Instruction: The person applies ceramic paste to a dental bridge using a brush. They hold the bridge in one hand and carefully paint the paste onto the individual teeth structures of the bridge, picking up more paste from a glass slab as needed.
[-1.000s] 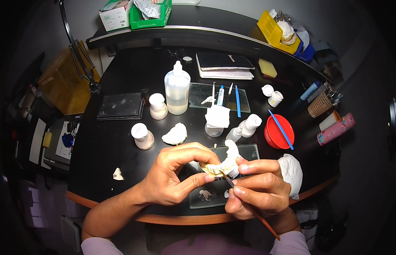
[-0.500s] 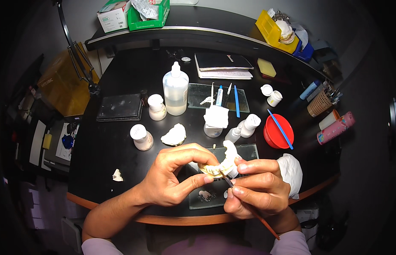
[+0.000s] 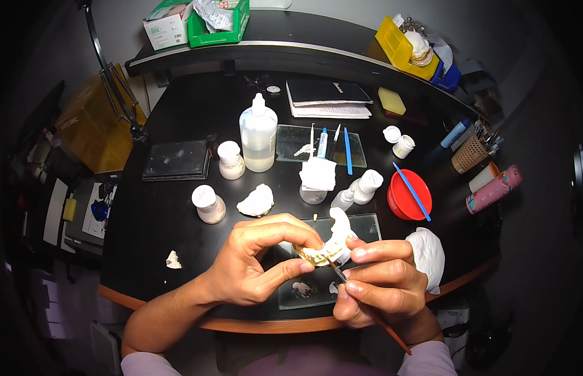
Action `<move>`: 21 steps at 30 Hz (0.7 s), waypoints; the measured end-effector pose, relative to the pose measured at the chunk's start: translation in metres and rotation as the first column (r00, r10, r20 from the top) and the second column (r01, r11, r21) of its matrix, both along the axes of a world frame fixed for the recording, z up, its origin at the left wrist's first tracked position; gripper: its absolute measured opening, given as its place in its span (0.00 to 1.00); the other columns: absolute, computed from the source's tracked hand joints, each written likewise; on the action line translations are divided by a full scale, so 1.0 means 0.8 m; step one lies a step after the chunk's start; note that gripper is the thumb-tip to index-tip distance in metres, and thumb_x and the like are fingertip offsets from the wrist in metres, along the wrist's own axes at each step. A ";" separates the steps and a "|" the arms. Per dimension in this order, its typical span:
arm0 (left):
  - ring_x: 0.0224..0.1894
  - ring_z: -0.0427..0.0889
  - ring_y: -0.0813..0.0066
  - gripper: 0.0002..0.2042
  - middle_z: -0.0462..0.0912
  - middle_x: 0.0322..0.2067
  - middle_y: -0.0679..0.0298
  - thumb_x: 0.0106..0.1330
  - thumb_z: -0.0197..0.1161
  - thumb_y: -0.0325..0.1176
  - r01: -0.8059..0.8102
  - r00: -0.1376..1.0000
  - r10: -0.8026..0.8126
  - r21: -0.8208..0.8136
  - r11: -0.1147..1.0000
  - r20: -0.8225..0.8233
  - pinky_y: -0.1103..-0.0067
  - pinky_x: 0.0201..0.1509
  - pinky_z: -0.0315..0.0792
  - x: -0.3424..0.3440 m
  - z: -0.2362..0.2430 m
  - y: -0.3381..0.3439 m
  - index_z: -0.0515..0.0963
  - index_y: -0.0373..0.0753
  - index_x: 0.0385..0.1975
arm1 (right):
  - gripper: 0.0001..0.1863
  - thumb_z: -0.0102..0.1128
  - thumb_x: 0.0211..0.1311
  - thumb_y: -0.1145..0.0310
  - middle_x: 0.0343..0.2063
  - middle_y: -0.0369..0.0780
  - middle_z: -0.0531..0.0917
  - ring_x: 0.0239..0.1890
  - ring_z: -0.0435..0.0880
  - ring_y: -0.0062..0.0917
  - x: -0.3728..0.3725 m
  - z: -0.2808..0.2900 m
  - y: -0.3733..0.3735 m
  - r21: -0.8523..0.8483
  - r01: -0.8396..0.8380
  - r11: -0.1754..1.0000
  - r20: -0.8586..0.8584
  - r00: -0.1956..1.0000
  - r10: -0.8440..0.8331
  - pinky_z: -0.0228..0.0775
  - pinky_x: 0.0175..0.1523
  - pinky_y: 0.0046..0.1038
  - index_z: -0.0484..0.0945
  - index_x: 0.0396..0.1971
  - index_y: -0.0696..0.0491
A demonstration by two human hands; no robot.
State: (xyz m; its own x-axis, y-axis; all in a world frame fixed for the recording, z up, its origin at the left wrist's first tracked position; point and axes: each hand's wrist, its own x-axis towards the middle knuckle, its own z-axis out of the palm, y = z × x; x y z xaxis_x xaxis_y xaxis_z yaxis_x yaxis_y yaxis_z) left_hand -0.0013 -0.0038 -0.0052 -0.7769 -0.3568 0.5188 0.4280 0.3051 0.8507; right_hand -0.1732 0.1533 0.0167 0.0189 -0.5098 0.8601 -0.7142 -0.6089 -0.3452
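My left hand (image 3: 257,254) pinches a cream-coloured dental model (image 3: 340,233) of a curved jaw between thumb and fingers. In my right hand (image 3: 392,276) is a thin paintbrush (image 3: 392,332) with a reddish-brown handle, gripped like a pen. Its dark tip touches the row of teeth near my left thumb. My right index finger rests against the model's right side. Under both hands lies a glass slab (image 3: 319,302), partly hidden, bearing a pinkish smear (image 3: 301,289) of material.
Beyond the hands stand powder jars (image 3: 209,204), a large clear bottle (image 3: 259,141) and a plaster piece (image 3: 256,200). To the right are a red bowl (image 3: 404,203) with a blue spatula (image 3: 412,191) across it and a crumpled white tissue (image 3: 427,260). A second glass slab (image 3: 288,138) holds tools.
The brush tip has shifted slightly right and down along the teeth, with a small movement of my right fingers. The model is tilted a little differently; my left hand keeps its grip.
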 end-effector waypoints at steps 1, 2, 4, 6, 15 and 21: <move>0.47 0.88 0.65 0.10 0.89 0.44 0.54 0.65 0.72 0.21 0.003 1.000 -0.003 0.002 1.000 -0.008 0.73 0.54 0.80 0.000 -0.001 0.000 0.85 0.31 0.45 | 0.09 0.79 0.58 0.73 0.30 0.37 0.86 0.47 0.89 0.33 0.000 0.000 0.000 0.000 0.000 1.000 0.000 1.000 0.000 0.92 0.54 0.39 0.86 0.36 0.53; 0.47 0.88 0.65 0.10 0.89 0.44 0.54 0.65 0.72 0.21 0.003 1.000 -0.003 0.002 1.000 -0.008 0.73 0.54 0.80 0.000 -0.001 0.000 0.85 0.31 0.45 | 0.08 0.79 0.58 0.73 0.29 0.36 0.85 0.47 0.88 0.33 0.001 -0.001 0.000 -0.011 0.008 1.000 0.008 1.000 -0.008 0.92 0.53 0.38 0.86 0.35 0.54; 0.47 0.89 0.65 0.11 0.89 0.44 0.54 0.64 0.73 0.20 0.004 1.000 -0.004 0.002 1.000 -0.008 0.72 0.54 0.80 0.000 -0.001 0.000 0.85 0.30 0.45 | 0.08 0.79 0.59 0.73 0.29 0.36 0.85 0.47 0.88 0.33 0.001 -0.002 -0.001 -0.022 0.018 1.000 0.016 1.000 -0.017 0.92 0.53 0.38 0.86 0.35 0.54; 0.47 0.89 0.65 0.11 0.90 0.44 0.54 0.64 0.73 0.20 0.005 1.000 -0.005 0.011 1.000 -0.002 0.72 0.54 0.81 0.001 -0.001 0.000 0.85 0.30 0.45 | 0.08 0.78 0.59 0.73 0.29 0.36 0.85 0.47 0.88 0.33 0.000 -0.004 -0.003 -0.039 0.029 0.999 0.004 1.000 -0.028 0.92 0.52 0.36 0.86 0.34 0.54; 0.47 0.90 0.66 0.11 0.90 0.44 0.54 0.64 0.74 0.21 0.008 1.000 -0.009 0.023 1.000 0.020 0.73 0.53 0.81 0.002 0.000 0.001 0.86 0.30 0.45 | 0.08 0.78 0.56 0.76 0.30 0.36 0.86 0.47 0.88 0.33 0.001 -0.002 -0.005 -0.044 0.044 0.998 -0.007 0.999 -0.044 0.92 0.52 0.37 0.86 0.34 0.54; 0.46 0.90 0.66 0.11 0.91 0.44 0.54 0.64 0.74 0.22 0.005 1.000 -0.006 0.021 1.000 0.030 0.74 0.52 0.81 0.002 0.002 0.002 0.86 0.30 0.45 | 0.09 0.78 0.55 0.77 0.30 0.36 0.86 0.47 0.88 0.33 0.001 -0.002 -0.004 -0.037 0.042 0.998 -0.007 0.999 -0.043 0.92 0.52 0.37 0.86 0.34 0.53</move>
State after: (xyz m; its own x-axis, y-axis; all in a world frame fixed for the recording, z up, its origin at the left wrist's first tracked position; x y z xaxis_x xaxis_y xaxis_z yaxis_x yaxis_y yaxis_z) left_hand 0.0006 -0.0026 -0.0040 -0.7939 -0.3628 0.4879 0.4041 0.2846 0.8693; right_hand -0.1724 0.1503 0.0153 0.0046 -0.4779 0.8784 -0.7423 -0.5902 -0.3172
